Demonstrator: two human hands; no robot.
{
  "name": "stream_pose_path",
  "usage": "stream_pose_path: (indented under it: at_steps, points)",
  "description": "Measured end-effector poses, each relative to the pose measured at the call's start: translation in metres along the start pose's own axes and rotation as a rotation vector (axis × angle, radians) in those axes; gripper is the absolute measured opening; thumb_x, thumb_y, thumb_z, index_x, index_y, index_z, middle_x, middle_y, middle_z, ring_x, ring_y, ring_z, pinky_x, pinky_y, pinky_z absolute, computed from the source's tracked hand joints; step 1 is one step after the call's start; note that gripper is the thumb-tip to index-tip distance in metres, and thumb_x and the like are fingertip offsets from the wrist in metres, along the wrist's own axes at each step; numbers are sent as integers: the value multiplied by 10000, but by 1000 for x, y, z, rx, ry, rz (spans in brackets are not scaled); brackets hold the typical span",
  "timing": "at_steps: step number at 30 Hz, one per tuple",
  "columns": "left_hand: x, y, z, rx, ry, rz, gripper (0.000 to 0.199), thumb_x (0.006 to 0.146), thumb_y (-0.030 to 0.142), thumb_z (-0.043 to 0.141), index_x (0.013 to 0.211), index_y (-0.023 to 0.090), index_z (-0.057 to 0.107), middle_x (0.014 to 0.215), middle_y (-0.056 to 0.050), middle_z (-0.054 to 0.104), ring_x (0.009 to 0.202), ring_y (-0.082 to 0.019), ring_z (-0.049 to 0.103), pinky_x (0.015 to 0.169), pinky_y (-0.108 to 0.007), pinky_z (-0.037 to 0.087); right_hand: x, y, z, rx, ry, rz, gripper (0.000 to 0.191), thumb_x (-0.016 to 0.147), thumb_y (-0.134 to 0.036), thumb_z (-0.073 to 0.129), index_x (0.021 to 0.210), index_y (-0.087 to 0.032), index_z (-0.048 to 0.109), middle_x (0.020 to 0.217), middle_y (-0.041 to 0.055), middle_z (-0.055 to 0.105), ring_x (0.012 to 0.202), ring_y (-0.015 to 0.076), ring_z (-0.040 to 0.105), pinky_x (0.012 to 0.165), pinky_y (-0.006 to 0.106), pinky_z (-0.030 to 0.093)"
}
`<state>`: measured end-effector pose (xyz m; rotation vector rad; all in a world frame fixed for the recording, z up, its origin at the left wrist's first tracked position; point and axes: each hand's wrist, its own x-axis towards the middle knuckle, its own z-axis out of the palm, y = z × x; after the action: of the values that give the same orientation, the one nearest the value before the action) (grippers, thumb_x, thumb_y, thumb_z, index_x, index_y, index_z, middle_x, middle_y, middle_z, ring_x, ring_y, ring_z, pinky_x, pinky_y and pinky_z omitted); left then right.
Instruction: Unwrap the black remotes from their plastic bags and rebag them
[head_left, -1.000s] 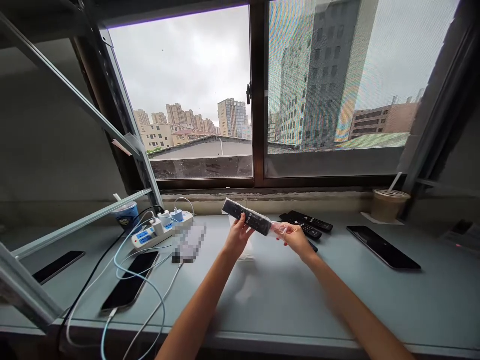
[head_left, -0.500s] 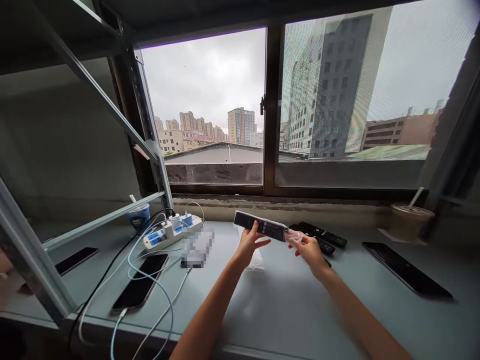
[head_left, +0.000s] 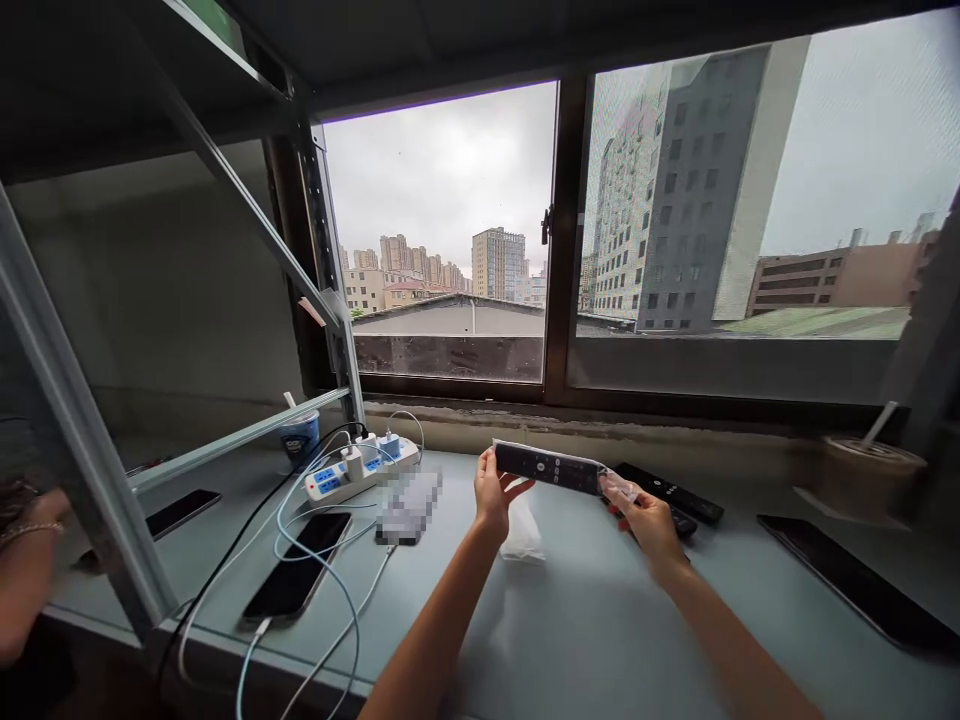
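Note:
A black remote control [head_left: 551, 467] in a clear plastic sleeve is held level above the table between my two hands. My left hand [head_left: 493, 497] grips its left end, thumb at the near corner and fingers beneath. At the other end, my right hand [head_left: 646, 515] pinches the loose, crumpled end of the plastic sleeve [head_left: 619, 489]. Behind and beside my right hand lie several black remote controls [head_left: 675, 495], partly hidden by it. Under the held remote, a white plastic bag [head_left: 523, 535] rests on the table.
To the left, a charging phone [head_left: 298, 568], tangled cables and a power strip [head_left: 360, 468] lie on the table [head_left: 570, 630]. A blue cup [head_left: 300, 437] stands behind the shelf post. On the right are a dark tablet [head_left: 855, 580] and a drink cup [head_left: 866, 475]. Another person's arm [head_left: 30, 570] shows at far left.
My left hand has shifted along the remote to its left end. The view has turned slightly left, and another person's arm has come further into sight at the left.

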<state>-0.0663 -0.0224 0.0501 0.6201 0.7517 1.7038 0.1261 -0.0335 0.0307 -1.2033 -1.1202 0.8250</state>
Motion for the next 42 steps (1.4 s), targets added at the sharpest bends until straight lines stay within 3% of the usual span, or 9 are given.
stream_pose_path:
  at_steps: [8, 18, 23, 32, 35, 38, 42]
  points:
    - [4, 10, -3, -15, -42, 16, 293, 674, 388, 679, 755, 116, 604, 703, -35, 613, 619, -134, 591, 680, -363, 536, 6, 4, -6, -52, 26, 35, 417, 538, -495, 647, 740, -133, 689, 563, 42, 600, 493, 134, 499, 421, 251, 402]
    - [4, 12, -3, -5, 7, 12, 276, 668, 365, 683, 753, 112, 612, 685, -29, 609, 579, -125, 576, 638, -345, 528, 7, 11, -5, -72, 26, 75, 412, 521, -492, 658, 709, -126, 676, 501, 17, 557, 442, 107, 438, 422, 246, 358]
    - [3, 13, -3, 14, 8, 19, 289, 656, 382, 687, 734, 115, 609, 681, -28, 602, 572, -118, 567, 638, -334, 522, 6, 10, -5, -81, 13, 62, 378, 513, -510, 667, 597, -143, 633, 489, 22, 547, 468, 118, 458, 434, 245, 369]
    - [9, 11, -7, 59, -32, 65, 327, 598, 385, 720, 718, 89, 651, 657, -31, 609, 573, -116, 568, 624, -331, 537, 7, 12, -5, -54, 32, 107, 477, 515, -529, 681, 741, -109, 675, 499, 7, 555, 449, 100, 456, 428, 228, 369]
    - [12, 9, -9, 105, 14, 129, 326, 594, 385, 720, 688, 79, 658, 660, -44, 619, 584, -123, 574, 581, -312, 540, 7, 10, -4, -52, 16, 121, 445, 541, -497, 685, 767, -113, 676, 539, 18, 586, 478, 110, 495, 421, 217, 385]
    - [16, 10, -10, 135, 83, 183, 287, 647, 362, 685, 692, 80, 656, 670, -55, 632, 581, -125, 585, 542, -284, 532, 7, 8, -4, 14, -30, 110, 419, 555, -458, 693, 822, -135, 667, 728, 48, 649, 644, 153, 588, 430, 204, 427]
    - [27, 20, -18, 119, 364, 194, 177, 764, 249, 583, 676, 100, 618, 613, -14, 597, 464, -75, 541, 508, -230, 500, 10, 3, -9, 179, -40, 47, 426, 592, -468, 684, 895, -178, 610, 885, 26, 629, 795, 171, 621, 467, 199, 491]
